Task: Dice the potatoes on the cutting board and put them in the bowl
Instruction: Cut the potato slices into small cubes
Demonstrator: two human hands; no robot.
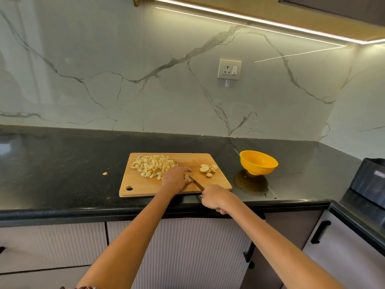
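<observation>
A wooden cutting board (145,184) lies on the black counter. A heap of diced potato (153,165) covers its far left part, and several potato slices (208,169) lie at its far right. My left hand (176,177) rests curled on the board's middle, fingers over something I cannot make out. My right hand (214,198) grips the handle of a knife (195,183) whose blade runs up against my left fingers. A yellow bowl (258,162) stands right of the board, and nothing shows inside it.
One stray potato piece (104,173) lies on the counter (62,163) left of the board. A dark appliance (370,180) stands at the far right. A wall socket (229,68) sits on the marble backsplash. Cabinet fronts run below the counter's front edge.
</observation>
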